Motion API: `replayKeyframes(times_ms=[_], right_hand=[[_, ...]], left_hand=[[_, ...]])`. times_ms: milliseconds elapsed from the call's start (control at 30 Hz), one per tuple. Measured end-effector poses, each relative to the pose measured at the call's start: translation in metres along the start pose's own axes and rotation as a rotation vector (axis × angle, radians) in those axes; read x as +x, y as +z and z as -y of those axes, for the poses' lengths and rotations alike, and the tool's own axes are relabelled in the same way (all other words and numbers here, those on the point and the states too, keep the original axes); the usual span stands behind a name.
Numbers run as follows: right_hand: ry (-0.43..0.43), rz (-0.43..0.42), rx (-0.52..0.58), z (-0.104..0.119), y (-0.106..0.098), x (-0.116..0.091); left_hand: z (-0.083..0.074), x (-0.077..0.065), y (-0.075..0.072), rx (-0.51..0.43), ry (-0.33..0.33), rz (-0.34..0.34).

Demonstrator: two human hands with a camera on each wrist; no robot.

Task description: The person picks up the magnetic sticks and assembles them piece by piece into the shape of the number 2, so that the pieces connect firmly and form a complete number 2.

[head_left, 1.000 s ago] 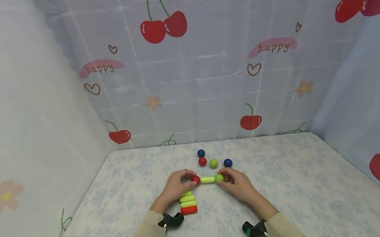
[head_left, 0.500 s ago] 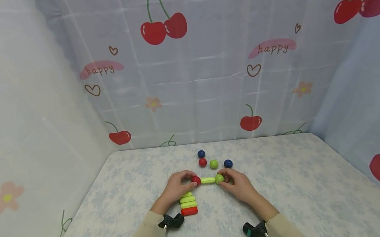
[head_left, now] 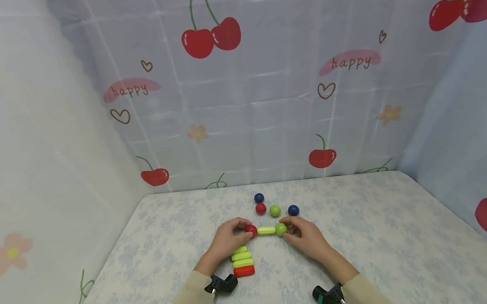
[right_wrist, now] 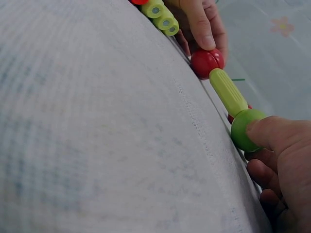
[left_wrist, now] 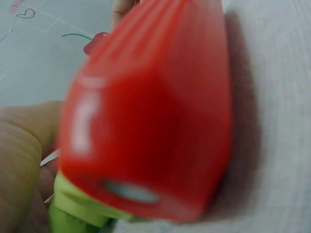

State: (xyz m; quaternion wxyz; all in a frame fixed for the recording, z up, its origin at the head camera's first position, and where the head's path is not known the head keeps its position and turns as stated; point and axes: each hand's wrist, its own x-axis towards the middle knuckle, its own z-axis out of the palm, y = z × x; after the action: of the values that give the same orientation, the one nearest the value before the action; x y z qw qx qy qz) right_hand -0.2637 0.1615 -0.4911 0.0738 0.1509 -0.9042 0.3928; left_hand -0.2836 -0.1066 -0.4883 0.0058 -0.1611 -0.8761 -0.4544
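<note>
In the head view my left hand (head_left: pixel 227 237) pinches a red ball (head_left: pixel 252 230) between thumb and fingers. My right hand (head_left: pixel 306 235) pinches a green ball (head_left: pixel 281 229) the same way. Between the two balls a yellow-green rod (head_left: pixel 266 231) spans from one to the other, its ends against both. The right wrist view shows the ribbed rod (right_wrist: pixel 228 92) joining the red ball (right_wrist: pixel 206 63) to the green ball (right_wrist: pixel 247 130). Close to the left wrist camera, a red rod (left_wrist: pixel 146 116) fills much of the picture and hides most of the left hand (left_wrist: pixel 22 150).
Beside the left wrist lie several yellow-green rods (head_left: pixel 242 256) in a row, with a red rod (head_left: pixel 244 271) nearest me. Farther back sit two blue balls (head_left: pixel 293 210), a red ball (head_left: pixel 260 209) and a green ball (head_left: pixel 275 210). A printed curtain (head_left: pixel 266 101) surrounds the table (head_left: pixel 373 237).
</note>
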Motion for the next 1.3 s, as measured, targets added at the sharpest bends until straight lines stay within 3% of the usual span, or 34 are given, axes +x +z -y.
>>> replayKeyframes(times_ms=[467,700,967,1100,1300], right_hand=[[-0.059,-0.028,0.024,0.004,-0.004,-0.001],[-0.046,0.022,0.122,0.034,-0.010,0.001],[-0.126,0.213,0.204,0.080,0.015,0.011],[-0.124,0.240,0.234,0.088,0.034,0.014],[-0.091,0.236,0.303,0.083,0.053,0.011]], left_hand=[[0.008,0.002,-0.007,0.019,-0.038,-0.018],[0.010,0.007,-0.005,0.026,-0.017,-0.032],[0.011,0.010,-0.008,0.032,0.025,-0.043],[0.010,0.007,-0.009,0.033,0.031,-0.052],[0.010,0.003,-0.008,0.033,0.024,-0.046]])
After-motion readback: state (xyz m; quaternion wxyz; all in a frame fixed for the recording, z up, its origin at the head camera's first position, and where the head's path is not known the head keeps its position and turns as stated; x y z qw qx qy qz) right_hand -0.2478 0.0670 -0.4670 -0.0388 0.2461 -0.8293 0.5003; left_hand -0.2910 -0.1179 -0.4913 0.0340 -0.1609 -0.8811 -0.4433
